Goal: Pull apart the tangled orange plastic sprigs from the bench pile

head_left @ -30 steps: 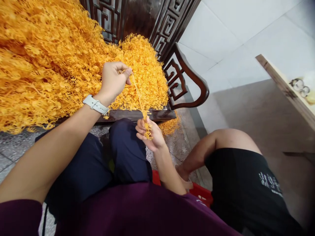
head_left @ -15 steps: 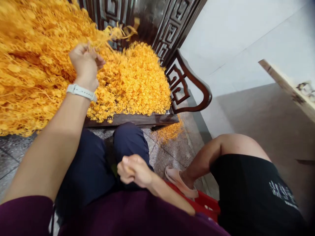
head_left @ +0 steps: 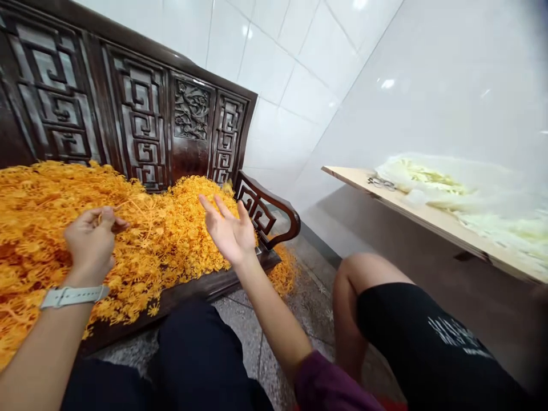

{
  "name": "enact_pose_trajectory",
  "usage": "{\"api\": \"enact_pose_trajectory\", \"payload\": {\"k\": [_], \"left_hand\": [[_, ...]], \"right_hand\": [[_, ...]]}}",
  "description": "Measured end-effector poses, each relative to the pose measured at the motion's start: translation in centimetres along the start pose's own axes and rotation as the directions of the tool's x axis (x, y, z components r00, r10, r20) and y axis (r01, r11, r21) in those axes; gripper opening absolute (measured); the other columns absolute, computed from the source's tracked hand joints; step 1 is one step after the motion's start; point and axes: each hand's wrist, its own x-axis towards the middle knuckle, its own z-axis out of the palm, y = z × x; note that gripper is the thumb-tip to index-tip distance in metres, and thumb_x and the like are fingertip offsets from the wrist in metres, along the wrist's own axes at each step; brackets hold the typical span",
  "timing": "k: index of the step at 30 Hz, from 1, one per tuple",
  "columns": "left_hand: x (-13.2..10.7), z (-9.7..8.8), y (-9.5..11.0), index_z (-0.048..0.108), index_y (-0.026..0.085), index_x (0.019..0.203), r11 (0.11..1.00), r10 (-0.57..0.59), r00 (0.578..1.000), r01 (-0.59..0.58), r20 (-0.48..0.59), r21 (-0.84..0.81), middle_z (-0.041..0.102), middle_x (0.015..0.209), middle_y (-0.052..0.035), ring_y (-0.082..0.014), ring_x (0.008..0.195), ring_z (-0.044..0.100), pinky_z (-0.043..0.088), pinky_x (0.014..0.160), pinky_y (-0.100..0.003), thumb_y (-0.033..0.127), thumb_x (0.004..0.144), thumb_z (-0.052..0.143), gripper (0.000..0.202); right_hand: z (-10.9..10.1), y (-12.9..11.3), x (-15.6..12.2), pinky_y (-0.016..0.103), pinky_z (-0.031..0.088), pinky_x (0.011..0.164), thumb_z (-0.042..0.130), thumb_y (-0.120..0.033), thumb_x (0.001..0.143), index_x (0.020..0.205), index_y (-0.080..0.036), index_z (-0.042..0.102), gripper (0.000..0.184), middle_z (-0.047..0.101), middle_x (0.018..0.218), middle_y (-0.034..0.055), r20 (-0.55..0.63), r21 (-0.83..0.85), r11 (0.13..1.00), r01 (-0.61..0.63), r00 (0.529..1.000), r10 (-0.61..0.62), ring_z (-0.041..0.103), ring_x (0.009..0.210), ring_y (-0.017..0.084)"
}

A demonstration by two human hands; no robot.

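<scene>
Left fingers (head_left: 103,216) curled, pinching thin orange strands (head_left: 137,218) above heap of orange sprigs (head_left: 180,237) on carved dark-wood surface (head_left: 184,297). Right hand (head_left: 229,231) empty, right fingers (head_left: 206,201) spread over heap. Strand separating apparently in hand; next move likely calls for right fingers closing on strands.

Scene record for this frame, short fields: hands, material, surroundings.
left hand: curled at the orange sprigs, grip unclear
right hand: open, fingers spread, over the pile
left wrist: white watch
pile on: carved dark wooden bench
beside: person in black shorts, to the right
also: wooden board holding glasses
</scene>
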Motion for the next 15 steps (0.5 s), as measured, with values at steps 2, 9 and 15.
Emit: {"api": "enact_pose_trajectory", "payload": {"k": [2, 9, 15], "left_hand": [[-0.8, 0.8, 0.5, 0.072, 0.033, 0.077, 1.000, 0.003, 1.000, -0.003, 0.012, -0.008, 0.065, 0.061, 0.0119, -0.0146, 0.060, 0.064, 0.063, 0.063, -0.036, 0.048, 0.074, 0.082, 0.019], [-3.7, 3.5, 0.4, 0.072, 0.025, 0.085, 0.995, 0.076, 0.978, -0.061, 0.196, -0.084, 0.067, 0.065, 0.0048, -0.0166, 0.060, 0.064, 0.062, 0.066, -0.039, 0.054, 0.079, 0.085, 0.032], [-5.5, 4.9, 0.3, 0.073, 0.021, 0.086, 0.986, 0.168, 0.934, -0.162, 0.316, -0.046, 0.069, 0.069, -0.0006, -0.0153, 0.062, 0.066, 0.061, 0.066, -0.030, 0.051, 0.085, 0.081, 0.031]], "right_hand": [[0.0, 1.7, 0.6, 0.035, 0.059, 0.073, 0.055, -0.074, 0.090, 0.111, -0.021, 0.060, 0.058, 0.069, 0.119, 0.0121, -0.087, 0.253, 0.967, -0.033, 0.995, 0.056, 0.064, 0.091, 0.018], [1.4, 8.1, -2.1, 0.023, 0.049, 0.069, 0.081, -0.045, 0.081, 0.113, -0.022, 0.063, 0.044, 0.061, 0.117, 0.0057, -0.509, 0.155, 0.988, 0.013, 0.858, 0.068, 0.059, 0.091, 0.014], [0.8, 7.9, -2.1, 0.025, 0.049, 0.070, 0.076, -0.059, 0.084, 0.108, -0.022, 0.060, 0.047, 0.064, 0.099, 0.0027, -0.387, 0.155, 0.988, 0.024, 0.921, 0.038, 0.062, 0.080, 0.013]]}}
